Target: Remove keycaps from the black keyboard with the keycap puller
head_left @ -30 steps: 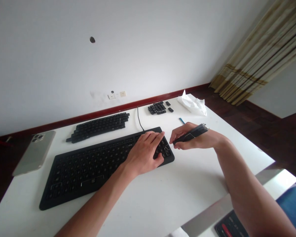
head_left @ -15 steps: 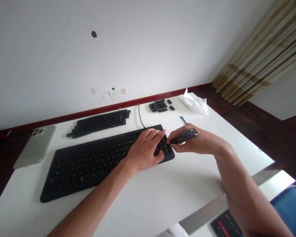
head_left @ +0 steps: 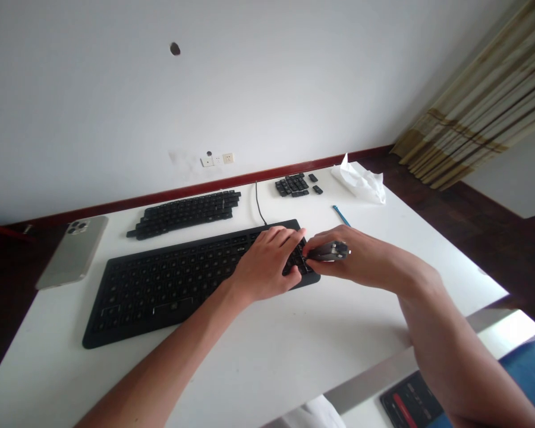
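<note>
A black keyboard [head_left: 178, 279] without its keycaps lies slantwise on the white table, its key posts bare. My left hand [head_left: 270, 261] rests over its right part, fingers stretched out and thumb apart, holding nothing. At the keyboard's right end, my right hand [head_left: 339, 252] grips a stubby dark grey tool [head_left: 330, 251], which looks like a folding multi-tool; I cannot tell its exact kind. The tool's working end is hidden by the fingers, near the number pad. Behind the keyboard lie rows of loose black keycaps [head_left: 189, 213] and a smaller group of keycaps [head_left: 292, 185].
A phone [head_left: 74, 252] lies face down at the table's left. A blue stick-like thing [head_left: 340, 215] and a crumpled white plastic bag [head_left: 361, 181] are at the back right. The keyboard cable [head_left: 259, 202] runs towards the wall. Below the right front edge sits a dark device [head_left: 410, 401].
The view has shifted slightly. The tool in my right hand has tilted, with its outer end nearer the keyboard. My left hand stays in place on the keys.
</note>
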Action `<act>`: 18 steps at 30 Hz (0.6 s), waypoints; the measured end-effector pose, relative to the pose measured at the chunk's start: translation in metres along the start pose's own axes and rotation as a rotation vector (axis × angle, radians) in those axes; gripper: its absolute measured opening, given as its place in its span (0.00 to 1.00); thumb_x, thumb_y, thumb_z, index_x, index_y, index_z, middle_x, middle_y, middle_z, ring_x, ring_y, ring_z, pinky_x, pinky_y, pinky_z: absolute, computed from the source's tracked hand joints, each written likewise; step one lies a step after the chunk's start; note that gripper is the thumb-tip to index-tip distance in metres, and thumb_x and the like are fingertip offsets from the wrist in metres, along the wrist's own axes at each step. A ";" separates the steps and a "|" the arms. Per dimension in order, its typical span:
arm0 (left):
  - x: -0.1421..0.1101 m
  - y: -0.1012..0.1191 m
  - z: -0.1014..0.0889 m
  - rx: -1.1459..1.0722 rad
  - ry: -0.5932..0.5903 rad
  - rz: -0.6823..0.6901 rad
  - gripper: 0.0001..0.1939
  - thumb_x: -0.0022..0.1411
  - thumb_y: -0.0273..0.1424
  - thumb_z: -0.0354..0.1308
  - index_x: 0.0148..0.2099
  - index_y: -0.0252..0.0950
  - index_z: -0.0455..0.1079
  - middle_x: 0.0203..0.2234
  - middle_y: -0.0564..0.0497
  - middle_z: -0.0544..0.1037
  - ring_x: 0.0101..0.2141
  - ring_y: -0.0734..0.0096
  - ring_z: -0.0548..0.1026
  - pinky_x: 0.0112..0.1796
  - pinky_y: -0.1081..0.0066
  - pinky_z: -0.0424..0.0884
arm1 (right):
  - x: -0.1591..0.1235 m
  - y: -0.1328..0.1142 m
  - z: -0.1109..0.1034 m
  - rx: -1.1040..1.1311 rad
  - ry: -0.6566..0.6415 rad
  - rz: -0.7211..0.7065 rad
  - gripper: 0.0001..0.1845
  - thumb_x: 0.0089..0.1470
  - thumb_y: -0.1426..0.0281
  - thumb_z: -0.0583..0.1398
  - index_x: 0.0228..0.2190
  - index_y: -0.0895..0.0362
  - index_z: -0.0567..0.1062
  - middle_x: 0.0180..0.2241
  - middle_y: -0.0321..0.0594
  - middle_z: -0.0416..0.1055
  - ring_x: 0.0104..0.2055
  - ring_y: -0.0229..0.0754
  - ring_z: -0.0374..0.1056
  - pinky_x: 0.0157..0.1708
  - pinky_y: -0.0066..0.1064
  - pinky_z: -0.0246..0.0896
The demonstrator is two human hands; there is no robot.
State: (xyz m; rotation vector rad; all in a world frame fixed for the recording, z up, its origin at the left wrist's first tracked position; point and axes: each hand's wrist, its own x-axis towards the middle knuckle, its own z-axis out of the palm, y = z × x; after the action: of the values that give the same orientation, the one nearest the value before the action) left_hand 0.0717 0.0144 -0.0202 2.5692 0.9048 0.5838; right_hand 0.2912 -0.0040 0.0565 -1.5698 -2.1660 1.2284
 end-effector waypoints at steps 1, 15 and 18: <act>0.000 0.000 0.000 0.000 -0.002 0.001 0.35 0.65 0.29 0.58 0.72 0.41 0.56 0.62 0.45 0.72 0.63 0.52 0.66 0.65 0.51 0.64 | 0.001 0.000 -0.001 -0.015 0.002 0.005 0.14 0.57 0.55 0.67 0.39 0.51 0.85 0.29 0.40 0.79 0.33 0.46 0.71 0.33 0.37 0.65; 0.001 -0.002 -0.001 0.019 -0.018 0.028 0.34 0.67 0.29 0.58 0.73 0.40 0.57 0.62 0.45 0.72 0.63 0.50 0.66 0.65 0.49 0.65 | 0.001 0.029 -0.035 0.074 -0.170 -0.116 0.15 0.56 0.62 0.66 0.44 0.53 0.85 0.39 0.39 0.83 0.41 0.46 0.76 0.44 0.34 0.71; 0.001 -0.001 -0.001 0.020 -0.016 0.030 0.34 0.67 0.29 0.58 0.72 0.41 0.57 0.62 0.44 0.72 0.63 0.50 0.66 0.65 0.48 0.65 | 0.000 0.032 -0.035 0.091 -0.191 -0.116 0.15 0.56 0.61 0.67 0.44 0.52 0.85 0.39 0.38 0.83 0.40 0.46 0.76 0.44 0.35 0.71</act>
State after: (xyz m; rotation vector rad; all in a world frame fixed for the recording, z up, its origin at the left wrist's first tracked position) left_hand 0.0713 0.0165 -0.0194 2.6059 0.8721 0.5642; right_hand 0.3337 0.0165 0.0557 -1.3199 -2.2421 1.4703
